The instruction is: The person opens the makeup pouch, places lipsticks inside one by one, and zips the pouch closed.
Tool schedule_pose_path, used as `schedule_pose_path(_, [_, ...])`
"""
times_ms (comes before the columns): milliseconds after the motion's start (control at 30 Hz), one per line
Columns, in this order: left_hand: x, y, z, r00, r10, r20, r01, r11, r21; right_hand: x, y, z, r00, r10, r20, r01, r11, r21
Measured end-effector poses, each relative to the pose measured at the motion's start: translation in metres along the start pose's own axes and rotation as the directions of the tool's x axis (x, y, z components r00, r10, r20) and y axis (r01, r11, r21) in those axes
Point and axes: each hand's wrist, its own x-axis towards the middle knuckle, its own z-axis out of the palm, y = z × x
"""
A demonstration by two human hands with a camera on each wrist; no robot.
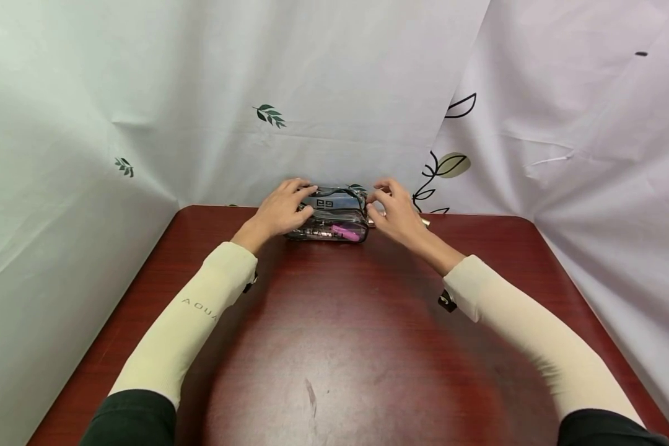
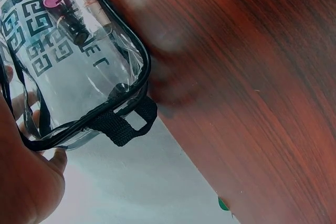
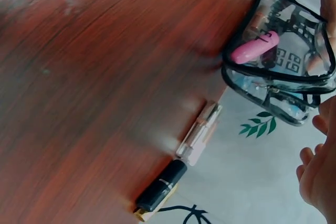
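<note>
A clear cosmetic bag (image 1: 327, 215) with black piping stands at the table's back edge. Through its plastic show a pink tube (image 3: 255, 47) and a few small cosmetic tubes (image 2: 91, 7). My left hand (image 1: 281, 207) grips the bag's left end, thumb in front and fingers over the top; some fingers show through the plastic in the left wrist view. At the right end is my right hand (image 1: 397, 210), its thumb and index finger bent close to the bag's upper edge. Whether those fingertips pinch the edge or zipper is hidden.
Right of the bag, along the back edge, lie a clear-capped tube (image 3: 198, 135) and a black tube (image 3: 161, 184) with a gold end. White curtain (image 1: 334, 93) with leaf prints hangs behind the reddish wooden table (image 1: 357, 334).
</note>
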Motion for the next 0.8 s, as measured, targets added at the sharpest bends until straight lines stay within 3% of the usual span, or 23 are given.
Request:
schedule_pose_path(500, [0.001,0.0,0.001,1.0,-0.002,-0.005,0.002,1.0,-0.003,-0.014,0.023,0.0,1.0,0.019,0.004,-0.018,0.995,-0.093])
schedule_pose_path(800, [0.002,-0.002,0.003,1.0,-0.001,-0.006,0.001,1.0,0.001,-0.021,0.031,0.001,0.981,0.148,0.126,-0.123,0.975,-0.185])
